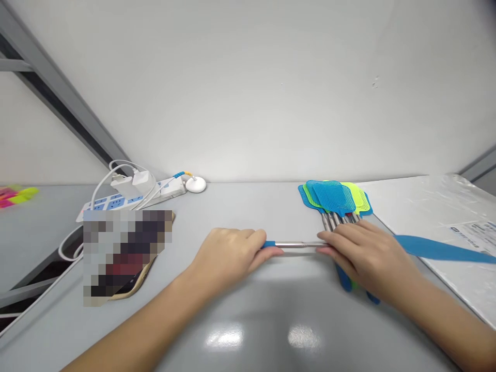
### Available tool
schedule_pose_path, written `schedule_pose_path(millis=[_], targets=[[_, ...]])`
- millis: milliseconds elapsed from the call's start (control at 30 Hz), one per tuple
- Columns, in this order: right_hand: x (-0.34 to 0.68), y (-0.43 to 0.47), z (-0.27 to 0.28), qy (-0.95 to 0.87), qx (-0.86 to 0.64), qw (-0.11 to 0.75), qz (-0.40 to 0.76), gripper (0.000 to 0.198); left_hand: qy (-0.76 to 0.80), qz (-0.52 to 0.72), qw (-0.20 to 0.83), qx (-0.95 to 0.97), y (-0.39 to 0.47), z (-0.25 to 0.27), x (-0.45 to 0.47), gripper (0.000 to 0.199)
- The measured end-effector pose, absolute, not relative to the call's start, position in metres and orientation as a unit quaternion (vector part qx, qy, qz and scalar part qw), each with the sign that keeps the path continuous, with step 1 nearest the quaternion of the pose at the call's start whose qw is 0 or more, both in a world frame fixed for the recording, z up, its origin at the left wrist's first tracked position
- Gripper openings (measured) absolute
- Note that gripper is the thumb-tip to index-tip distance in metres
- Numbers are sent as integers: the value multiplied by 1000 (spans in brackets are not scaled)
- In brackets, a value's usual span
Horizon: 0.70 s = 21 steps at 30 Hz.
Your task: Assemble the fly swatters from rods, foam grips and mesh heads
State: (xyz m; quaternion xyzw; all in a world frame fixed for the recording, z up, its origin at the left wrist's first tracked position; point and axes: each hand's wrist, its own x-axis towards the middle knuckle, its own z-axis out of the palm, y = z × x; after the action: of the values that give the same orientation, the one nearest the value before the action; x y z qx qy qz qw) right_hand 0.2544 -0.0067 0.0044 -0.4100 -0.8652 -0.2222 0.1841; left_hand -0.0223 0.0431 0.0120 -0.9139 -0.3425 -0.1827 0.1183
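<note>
Between my two hands a fly swatter (290,244) lies crosswise above the table, its silver metal shaft bare in the middle. My left hand (230,257) is closed on its blue end at the left. At the other end my right hand (368,256) is closed round it, and a blue swatter head, seen nearly edge-on, sticks out to the right of that hand. Behind and partly under my right hand, several blue and yellow-green fly swatters (331,199) lie in a stack, mesh heads toward the wall. Their blue handles show below the hand.
A phone (141,276), mostly blurred out, lies on the grey table (248,325) at left. Behind it is a power strip (170,190) with white plugs, cables and a round white device (196,184). A plastic-wrapped white package (434,206) lies at right. A wall stands behind.
</note>
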Motion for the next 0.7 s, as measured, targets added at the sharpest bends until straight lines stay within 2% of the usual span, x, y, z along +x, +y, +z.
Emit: schedule_pose_path(millis=[200,333,467,567,700], targets=[[265,-3,1,-859,-420,171,-239,11,-365,-174,108,-908,49,16,-32,47],[261,-11,2,-851,-420,200,-242,27,-370,-172,117,-906,52,14,-34,45],[258,-16,15,-778,-473,249,-331,35,-405,-189,165,-879,61,18,-44,46],[264,-12,23,-705,-560,224,-373,40,-417,-206,190,-865,69,23,-54,45],[290,0,23,-688,-617,178,-338,49,-405,-224,207,-862,73,26,-61,42]])
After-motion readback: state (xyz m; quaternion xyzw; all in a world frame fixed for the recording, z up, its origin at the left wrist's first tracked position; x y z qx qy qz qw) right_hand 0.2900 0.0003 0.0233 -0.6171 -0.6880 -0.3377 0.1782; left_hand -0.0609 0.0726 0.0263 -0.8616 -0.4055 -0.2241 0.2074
